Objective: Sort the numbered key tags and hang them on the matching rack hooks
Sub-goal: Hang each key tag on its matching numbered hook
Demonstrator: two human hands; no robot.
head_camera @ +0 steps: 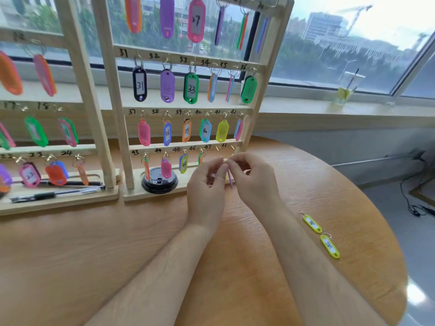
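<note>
Pinching the purple tag by its ring, left hand and right hand both grip it, apparently aiming for a bare hook.

The round wooden table in front of me had a pale, grained top. Beyond the table ran a long windowsill, and above that a wide window let in soft, grey daylight. Farther off past the table, through the glass, I saw 1 crane, office buildings and green trees. Beyond the table's right side, 1 clear cup of yellowish drink stood on the sill. A grey wall filled the space between table and sill. Right of the table lay grey floor with black cables.
</note>
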